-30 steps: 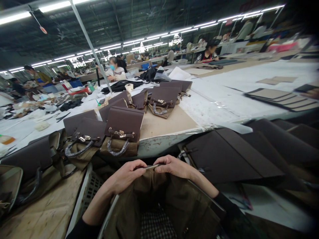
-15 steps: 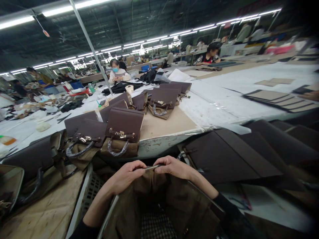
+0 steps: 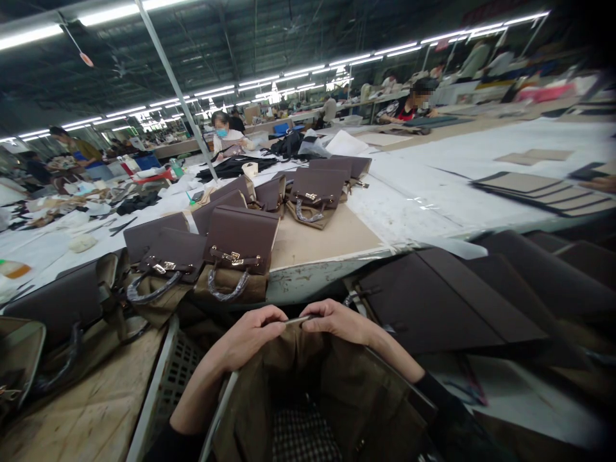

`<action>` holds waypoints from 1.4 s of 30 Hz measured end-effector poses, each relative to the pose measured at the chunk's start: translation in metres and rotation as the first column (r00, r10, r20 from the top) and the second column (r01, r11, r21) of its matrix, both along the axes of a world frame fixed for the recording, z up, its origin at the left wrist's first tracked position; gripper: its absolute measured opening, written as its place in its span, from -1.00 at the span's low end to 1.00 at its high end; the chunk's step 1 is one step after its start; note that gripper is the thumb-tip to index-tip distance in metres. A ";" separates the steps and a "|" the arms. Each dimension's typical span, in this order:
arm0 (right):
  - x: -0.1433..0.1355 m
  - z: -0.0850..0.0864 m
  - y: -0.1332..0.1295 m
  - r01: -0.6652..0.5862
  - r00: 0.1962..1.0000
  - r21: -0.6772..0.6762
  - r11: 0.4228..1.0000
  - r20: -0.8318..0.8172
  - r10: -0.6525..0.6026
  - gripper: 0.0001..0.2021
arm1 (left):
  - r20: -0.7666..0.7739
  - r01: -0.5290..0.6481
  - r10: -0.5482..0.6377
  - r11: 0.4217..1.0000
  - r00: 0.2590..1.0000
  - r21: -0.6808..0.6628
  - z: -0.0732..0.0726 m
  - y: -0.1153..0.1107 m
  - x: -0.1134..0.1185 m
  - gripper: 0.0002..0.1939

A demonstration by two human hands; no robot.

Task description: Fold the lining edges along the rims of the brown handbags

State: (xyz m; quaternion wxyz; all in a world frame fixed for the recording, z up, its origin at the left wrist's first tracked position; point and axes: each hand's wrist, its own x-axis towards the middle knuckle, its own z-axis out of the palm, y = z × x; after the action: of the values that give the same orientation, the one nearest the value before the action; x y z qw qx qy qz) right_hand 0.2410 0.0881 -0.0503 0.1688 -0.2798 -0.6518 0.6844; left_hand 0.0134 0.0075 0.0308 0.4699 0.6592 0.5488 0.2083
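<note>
Right in front of me a brown handbag [image 3: 356,378] gapes upward, its olive-brown inside showing. Dark checked fabric [image 3: 301,430] lies at its bottom. My left hand [image 3: 255,333] pinches the bag's far rim between thumb and fingers. Close beside it, my right hand [image 3: 332,319] pinches the same rim, leaving a short stretch of edge between the two. Both hands are closed on that edge; the fingertips behind it are hidden.
Brown handbags with wrapped handles [image 3: 235,256] stand on the worktable [image 3: 327,247] ahead. More brown bags [image 3: 437,301] lie at right, near stacked flat panels [image 3: 539,189]. A white plastic crate [image 3: 158,385] is at left. Co-workers [image 3: 228,135] sit beyond the table.
Both hands keep their pinch on the rim. My left hand and forearm have shifted slightly right, nearer my right hand. A co-worker across the table has moved their arms.
</note>
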 end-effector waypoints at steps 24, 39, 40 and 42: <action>0.015 -0.006 0.004 0.026 0.999 -0.018 0.999 -0.020 -0.027 -0.68 | -0.285 0.064 -0.005 0.978 0.958 0.197 -0.001 0.010 0.017 -0.82; 0.009 0.004 0.004 -0.098 0.989 0.175 0.980 0.126 0.076 -0.62 | -0.244 0.006 0.050 0.975 0.968 0.224 -0.002 0.003 0.011 -0.85; 0.008 0.006 0.004 -0.117 0.985 0.200 0.973 0.152 0.087 -0.61 | -0.213 -0.029 0.076 0.976 0.974 0.217 -0.003 0.003 0.011 -0.83; 0.005 0.008 0.005 -0.125 0.980 0.228 0.966 0.183 0.083 -0.58 | -0.093 -0.126 0.145 0.974 0.985 0.190 -0.006 0.003 0.010 -0.77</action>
State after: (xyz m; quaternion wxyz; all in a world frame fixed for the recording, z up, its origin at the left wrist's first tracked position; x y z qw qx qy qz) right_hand 0.2464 0.0929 -0.0421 0.1082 -0.2805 -0.7552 0.5825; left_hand 0.0233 0.0104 0.0251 0.3619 0.6709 0.5952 0.2542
